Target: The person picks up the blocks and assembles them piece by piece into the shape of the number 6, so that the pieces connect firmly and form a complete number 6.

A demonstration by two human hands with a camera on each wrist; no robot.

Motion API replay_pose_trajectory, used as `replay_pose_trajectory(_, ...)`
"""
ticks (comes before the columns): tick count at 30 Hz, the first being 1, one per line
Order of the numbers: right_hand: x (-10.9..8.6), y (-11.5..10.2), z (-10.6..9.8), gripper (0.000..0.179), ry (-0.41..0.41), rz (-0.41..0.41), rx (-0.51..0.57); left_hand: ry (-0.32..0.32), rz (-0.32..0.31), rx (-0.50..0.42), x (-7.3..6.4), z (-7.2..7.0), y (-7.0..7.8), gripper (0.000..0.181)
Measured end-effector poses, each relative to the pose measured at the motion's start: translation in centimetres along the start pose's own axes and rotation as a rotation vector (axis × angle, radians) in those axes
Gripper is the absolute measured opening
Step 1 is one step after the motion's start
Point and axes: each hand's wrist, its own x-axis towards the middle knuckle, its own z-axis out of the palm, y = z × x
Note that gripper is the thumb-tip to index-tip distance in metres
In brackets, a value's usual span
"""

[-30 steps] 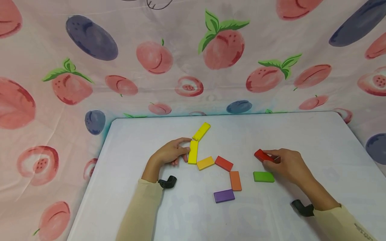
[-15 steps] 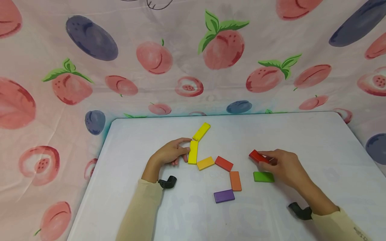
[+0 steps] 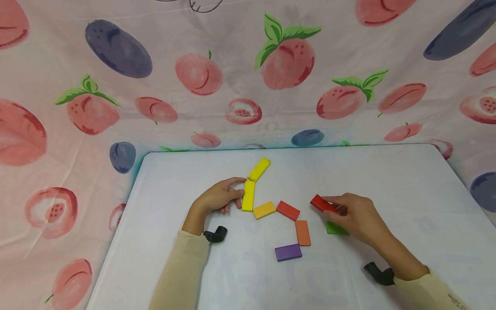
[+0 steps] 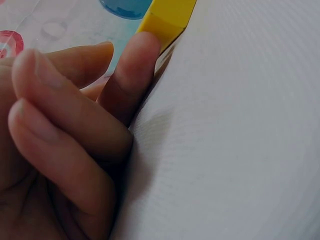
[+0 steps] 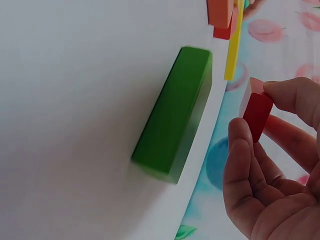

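In the head view my left hand (image 3: pixel 218 196) rests on the table beside the lower yellow block (image 3: pixel 248 196). Its index fingertip reaches the block's far corner, and the thumb touches its left side; the other fingers bend underneath. A second yellow block (image 3: pixel 259 169) extends away at an angle from there. My right hand (image 3: pixel 358 215) pinches a red block (image 3: pixel 323 203) between thumb and fingers, with the other fingers folded below, as the right wrist view shows. That block hovers over the table, above and left of a green block (image 3: pixel 335 228), which the hand partly covers.
From the yellow pair a chain of flat blocks curves toward me: light orange (image 3: pixel 264 210), red (image 3: pixel 288 210), orange (image 3: pixel 303 233), purple (image 3: pixel 288 252). The white table (image 3: pixel 407 181) ends against a fruit-patterned cloth (image 3: pixel 294 107) at the back and sides.
My right hand has carried the red block leftward toward the chain, and now overlaps the green block. My left hand and the laid blocks stay put.
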Motion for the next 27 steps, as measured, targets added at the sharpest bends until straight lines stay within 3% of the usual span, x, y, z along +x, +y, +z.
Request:
replay_pose_trajectory(8, -0.1, -0.9, 0.4, 0.041, 0.033, -0.077, 0.015, -0.006, 0.009, -0.004, 0.0, 0.0, 0.0, 0.051)
replay_pose_trajectory(19, -0.1, -2.6, 1.2, 0.040, 0.019, -0.118, 0.071, -0.005, 0.010, -0.005, 0.1, 0.0, -0.2, 0.051)
replay_pose_trajectory(27, 0.0, -3.9, 2.1, 0.039, 0.011, -0.149, 0.053, -0.004, 0.008, 0.000, 0.1, 0.0, -0.1, 0.049)
